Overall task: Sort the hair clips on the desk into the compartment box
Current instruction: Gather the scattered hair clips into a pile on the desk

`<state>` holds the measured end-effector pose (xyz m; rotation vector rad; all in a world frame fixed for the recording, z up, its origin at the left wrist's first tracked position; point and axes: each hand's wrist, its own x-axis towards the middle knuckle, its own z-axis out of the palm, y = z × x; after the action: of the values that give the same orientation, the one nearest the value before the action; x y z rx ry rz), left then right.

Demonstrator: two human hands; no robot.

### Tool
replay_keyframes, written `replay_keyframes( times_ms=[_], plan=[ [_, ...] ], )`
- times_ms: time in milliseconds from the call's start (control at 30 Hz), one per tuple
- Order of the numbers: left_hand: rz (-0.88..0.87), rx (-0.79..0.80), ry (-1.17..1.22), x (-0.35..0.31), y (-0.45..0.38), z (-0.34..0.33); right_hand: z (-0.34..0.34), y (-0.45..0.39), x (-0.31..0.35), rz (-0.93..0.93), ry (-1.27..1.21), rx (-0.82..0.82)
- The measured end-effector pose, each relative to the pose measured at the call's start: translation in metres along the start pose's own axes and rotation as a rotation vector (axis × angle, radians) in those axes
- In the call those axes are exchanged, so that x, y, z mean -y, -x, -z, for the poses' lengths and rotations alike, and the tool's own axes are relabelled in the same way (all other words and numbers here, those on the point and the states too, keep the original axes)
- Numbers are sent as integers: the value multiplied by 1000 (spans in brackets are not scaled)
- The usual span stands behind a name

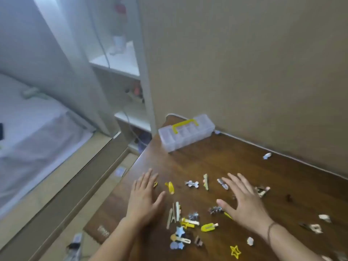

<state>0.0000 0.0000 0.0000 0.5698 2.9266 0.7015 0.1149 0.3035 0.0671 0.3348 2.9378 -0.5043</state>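
Note:
Several hair clips lie scattered on the dark wooden desk (226, 162): a yellow clip (170, 187), a silver clip (191, 184), a yellow star clip (235, 251) and a pile of mixed clips (183, 228) near the front. My left hand (144, 198) is spread flat, fingers straight, over the desk's left part. My right hand (243, 201) is spread flat among the clips. Neither holds anything. The clear compartment box (186, 135) with a yellow handle (185, 125) stands closed at the desk's far left corner, against the wall.
A lone pale clip (267, 155) lies near the wall at the right. The desk's left edge drops to the floor, with a white shelf unit (120, 72) and a bed (33, 125) beyond. The beige wall (244, 63) bounds the desk's back.

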Motion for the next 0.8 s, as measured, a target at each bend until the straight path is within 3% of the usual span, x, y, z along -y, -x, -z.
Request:
replay_keyframes(
  times_ms=[100,233,433,633,800],
  plan=[
    [39,73,-142,18,-4,-12,-33,-22,41,160,100,76],
    [-17,129,-159,5,2,-33,-67,-42,73,252,99,61],
    [-208,194,-135,-38,32,-63,-77,-47,71,218,-23,-47],
    [-410,245,-155,-76,79,-88,-76,-27,34,170,37,25],
    [-261,123,-74,-83,89,-79,-74,-40,21,214,184,65]
  ],
)
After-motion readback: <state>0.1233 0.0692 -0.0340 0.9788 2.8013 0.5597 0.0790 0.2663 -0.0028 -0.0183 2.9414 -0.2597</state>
